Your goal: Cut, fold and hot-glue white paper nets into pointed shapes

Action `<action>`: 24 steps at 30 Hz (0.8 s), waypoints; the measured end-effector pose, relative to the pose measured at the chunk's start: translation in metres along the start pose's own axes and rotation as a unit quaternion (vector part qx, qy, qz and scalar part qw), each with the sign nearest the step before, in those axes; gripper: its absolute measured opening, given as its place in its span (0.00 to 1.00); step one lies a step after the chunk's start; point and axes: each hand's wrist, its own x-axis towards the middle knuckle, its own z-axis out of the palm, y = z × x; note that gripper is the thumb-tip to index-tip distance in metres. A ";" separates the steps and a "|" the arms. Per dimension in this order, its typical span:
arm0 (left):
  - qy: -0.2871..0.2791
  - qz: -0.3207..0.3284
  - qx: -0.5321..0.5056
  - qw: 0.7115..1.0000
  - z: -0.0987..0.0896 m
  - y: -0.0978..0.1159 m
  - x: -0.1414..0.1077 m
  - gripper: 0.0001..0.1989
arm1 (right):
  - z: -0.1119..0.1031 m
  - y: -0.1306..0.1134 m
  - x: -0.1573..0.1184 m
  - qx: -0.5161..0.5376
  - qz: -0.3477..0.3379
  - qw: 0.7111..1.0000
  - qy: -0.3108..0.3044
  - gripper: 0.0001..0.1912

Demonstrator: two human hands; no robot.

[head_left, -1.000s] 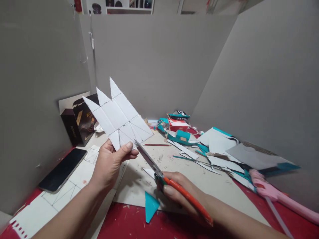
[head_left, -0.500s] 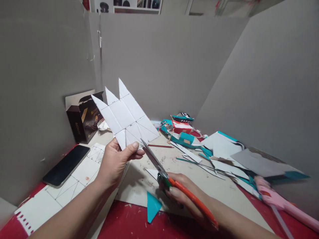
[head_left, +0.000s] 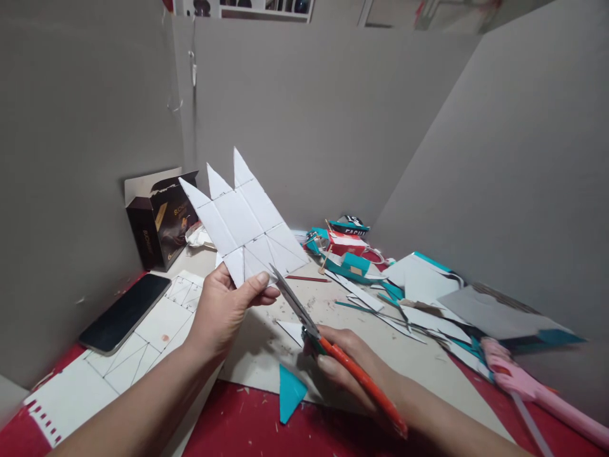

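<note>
My left hand (head_left: 233, 304) pinches the lower edge of a white cardboard piece (head_left: 247, 216) between thumb and fingers. Three pointed flaps stick up from its far edge, and pen lines and creases cross its face. My right hand (head_left: 347, 362) grips orange-handled scissors (head_left: 304, 317), whose tips lie at the card's lower edge just right of my left thumb. Whether the blades are in the card I cannot tell. Below the scissors lies a teal triangular offcut (head_left: 291, 393), with a white pointed scrap (head_left: 291, 331) partly behind my right hand.
A phone (head_left: 126, 314) rests on a drawn-on paper sheet (head_left: 128, 362) at left, near a dark box (head_left: 166, 222). Cardboard scraps (head_left: 423, 317) lie heaped at right beside a pink glue gun (head_left: 523, 381). A pencil (head_left: 308, 278) lies behind the card. Grey panels (head_left: 309, 114) enclose the table.
The card and my left hand have shifted slightly right in view. The scissors stay close to the card's lower edge, their handles a little lower and farther left.
</note>
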 end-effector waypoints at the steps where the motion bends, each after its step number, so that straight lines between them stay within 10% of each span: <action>1: 0.000 0.001 0.000 1.000 0.000 0.000 0.000 0.10 | 0.000 0.000 0.000 -0.004 0.004 1.000 0.000 0.19; 24: 0.002 0.008 -0.009 1.000 0.002 -0.009 0.000 0.10 | 0.002 -0.002 -0.001 -0.007 0.015 1.000 0.001 0.19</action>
